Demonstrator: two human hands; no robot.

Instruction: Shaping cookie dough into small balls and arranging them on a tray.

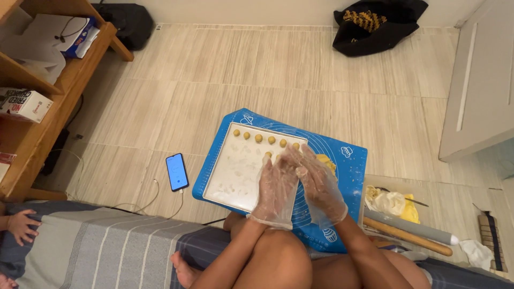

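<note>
Tiled floor [278,69] | blue mat [350,155] | tray [235,171] | gloved hands over tray

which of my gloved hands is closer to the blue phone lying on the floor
Left. Your left hand is over the white baking tray, on the blue phone's side; your right hand is beyond it, farther away.

the tray [230,182] lies on the mat [342,160] on the floor [267,69]; dough balls [258,138] line its far edge; the phone [176,172] lies left.

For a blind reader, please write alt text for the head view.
Two gloved hands, left and right, press together over a tray with small dough balls on a blue mat on the floor; a phone lies nearby.
</note>
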